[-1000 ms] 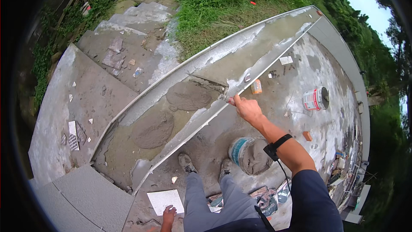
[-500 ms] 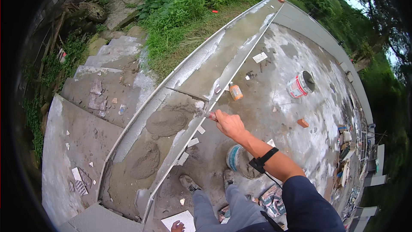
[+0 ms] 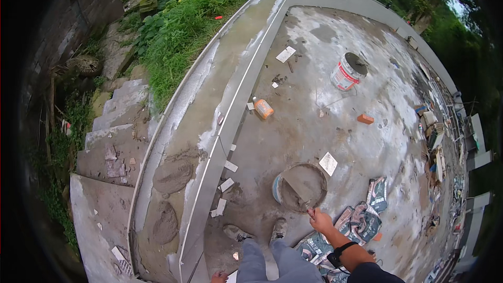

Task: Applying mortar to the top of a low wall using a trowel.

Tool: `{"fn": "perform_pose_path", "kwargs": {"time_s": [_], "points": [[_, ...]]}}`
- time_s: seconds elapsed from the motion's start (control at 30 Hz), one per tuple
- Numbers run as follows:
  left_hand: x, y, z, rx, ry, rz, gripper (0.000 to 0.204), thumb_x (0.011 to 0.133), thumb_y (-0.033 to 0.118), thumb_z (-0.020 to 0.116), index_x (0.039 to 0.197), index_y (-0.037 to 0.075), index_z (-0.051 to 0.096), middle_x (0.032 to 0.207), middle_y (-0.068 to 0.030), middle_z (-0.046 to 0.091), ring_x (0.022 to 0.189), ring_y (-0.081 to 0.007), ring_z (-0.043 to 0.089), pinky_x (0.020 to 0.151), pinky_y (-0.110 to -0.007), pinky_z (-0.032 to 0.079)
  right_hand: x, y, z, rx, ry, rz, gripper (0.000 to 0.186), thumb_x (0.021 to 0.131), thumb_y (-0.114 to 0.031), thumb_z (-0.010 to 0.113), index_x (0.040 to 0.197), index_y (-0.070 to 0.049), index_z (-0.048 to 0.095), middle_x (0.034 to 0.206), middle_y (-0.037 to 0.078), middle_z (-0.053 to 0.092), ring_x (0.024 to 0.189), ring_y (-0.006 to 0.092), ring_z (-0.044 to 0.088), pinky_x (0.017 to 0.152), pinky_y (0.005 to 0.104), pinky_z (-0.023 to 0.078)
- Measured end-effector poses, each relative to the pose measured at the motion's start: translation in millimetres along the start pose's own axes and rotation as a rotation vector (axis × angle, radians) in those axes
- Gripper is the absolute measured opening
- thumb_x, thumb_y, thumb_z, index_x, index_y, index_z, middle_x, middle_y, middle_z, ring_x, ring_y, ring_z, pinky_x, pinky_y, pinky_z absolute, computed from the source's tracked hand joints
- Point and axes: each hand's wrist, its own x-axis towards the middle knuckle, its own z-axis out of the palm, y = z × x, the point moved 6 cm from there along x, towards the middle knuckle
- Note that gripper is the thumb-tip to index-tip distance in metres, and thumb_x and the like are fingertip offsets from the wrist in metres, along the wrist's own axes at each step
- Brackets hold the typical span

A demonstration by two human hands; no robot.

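My right hand (image 3: 322, 221) grips the handle of a metal trowel (image 3: 296, 187), whose blade lies across the mouth of a bucket of grey mortar (image 3: 279, 190) in front of my shoes. My left hand (image 3: 220, 276) hangs low at the bottom edge beside my leg, only partly in view, its fingers loosely apart with nothing seen in them. To the left, two mounds of mortar (image 3: 173, 175) sit in the long wet channel (image 3: 230, 42) along the wall top, which has a pale straight edging on each side.
Cement bags (image 3: 361, 220) lie by my right arm. A white-and-red bucket (image 3: 343, 76), an orange bottle (image 3: 263, 108), a brick (image 3: 365, 119) and tile pieces (image 3: 328, 163) are on the floor. Concrete steps (image 3: 120, 105) and grass (image 3: 167, 57) border the left; debris (image 3: 432, 147) lines the right.
My right hand has carried the trowel from the channel rightward and down onto the mortar bucket. The view has also shifted, so more of the floor shows.
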Motion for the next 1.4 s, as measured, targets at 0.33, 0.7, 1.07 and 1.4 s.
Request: {"fn": "perform_pose_path", "kwargs": {"time_s": [0.33, 0.7, 1.07, 1.4], "points": [[-53.9, 187.3, 42.6, 0.267, -0.155, -0.086, 0.03, 0.09, 0.029, 0.058, 0.074, 0.003, 0.063, 0.057, -0.0026, 0.052, 0.052, -0.0125, 0.05, 0.053, -0.03, 0.043, 3.4, 117.6, 72.4, 0.121, -0.032, 0.211, 0.035, 0.083, -0.026, 0.058, 0.103, 0.001, 0.049, 0.09, 0.026, 0.067, 0.085, 0.0423, 0.065, 0.077, 0.0524, 0.051], [-72.4, 212.2, 97.9, 0.426, -0.105, -0.085, 0.029, 0.093, 0.025, 0.057, 0.078, 0.001, 0.061, 0.059, -0.0051, 0.059, 0.051, -0.0108, 0.052, 0.048, -0.028, 0.04, -8.9, 144.3, 153.2, 0.412, -0.082, 0.166, 0.033, 0.087, -0.023, 0.054, 0.106, 0.001, 0.042, 0.095, 0.028, 0.065, 0.09, 0.0448, 0.063, 0.078, 0.0519, 0.049], [-63.5, 186.4, 106.5, 0.345, -0.139, -0.147, 0.018, 0.094, 0.02, 0.055, 0.089, 0.004, 0.06, 0.069, -0.0044, 0.062, 0.058, -0.0103, 0.055, 0.054, -0.025, 0.044, 24.2, 199.8, 240.1, 0.47, 0.07, 0.26, 0.037, 0.087, -0.022, 0.06, 0.108, -0.001, 0.038, 0.093, 0.027, 0.064, 0.087, 0.0469, 0.061, 0.076, 0.0537, 0.048], [-63.3, 205.5, 104.1, 0.342, -0.15, -0.134, 0.018, 0.093, 0.019, 0.056, 0.09, 0.002, 0.06, 0.072, -0.0063, 0.064, 0.062, -0.012, 0.059, 0.056, -0.025, 0.048, -109.1, 247.8, 216.0, 0.237, -0.209, 0.388, 0.035, 0.087, -0.022, 0.058, 0.109, -0.004, 0.038, 0.093, 0.025, 0.065, 0.082, 0.043, 0.065, 0.071, 0.0523, 0.05]]}}
